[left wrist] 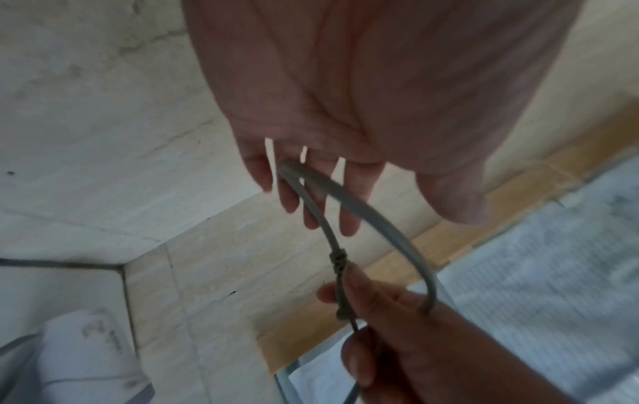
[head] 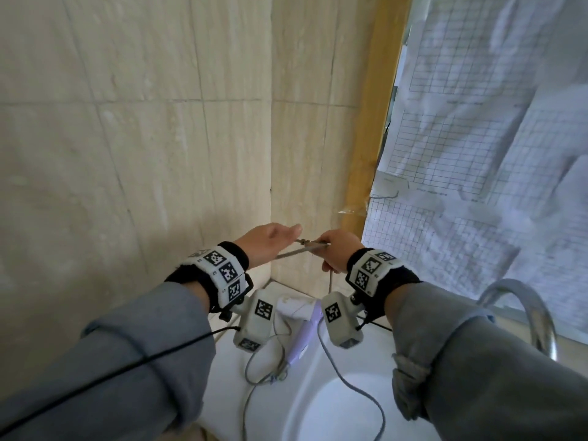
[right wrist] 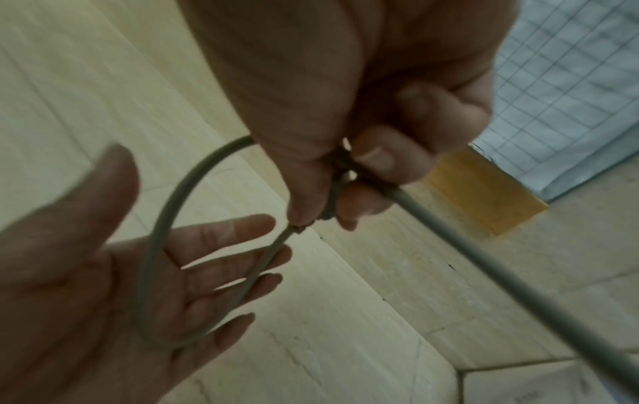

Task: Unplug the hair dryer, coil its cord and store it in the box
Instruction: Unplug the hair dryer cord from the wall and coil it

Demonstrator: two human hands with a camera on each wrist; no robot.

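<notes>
The grey cord (head: pixel 300 248) runs taut between my two hands, raised in front of the tiled corner. My left hand (head: pixel 270 241) is held flat with straight fingers, and a loop of cord (left wrist: pixel 366 210) passes round those fingers (right wrist: pixel 221 257). My right hand (head: pixel 335 253) pinches the cord (right wrist: pixel 432 216) between thumb and fingertips where the loop closes. From there the cord hangs down to the counter. The white hair dryer (head: pixel 291 308) with its lavender handle (head: pixel 304 337) lies on the counter below my wrists. No box is in view.
A white sink basin (head: pixel 343 405) sits below right, with slack cord (head: pixel 359 393) trailing over its rim. A chrome faucet (head: pixel 534 313) curves up at the right. Gridded paper sheets (head: pixel 477 138) hang over a wood-framed panel on the right. Beige tiled walls (head: pixel 143 138) close the corner.
</notes>
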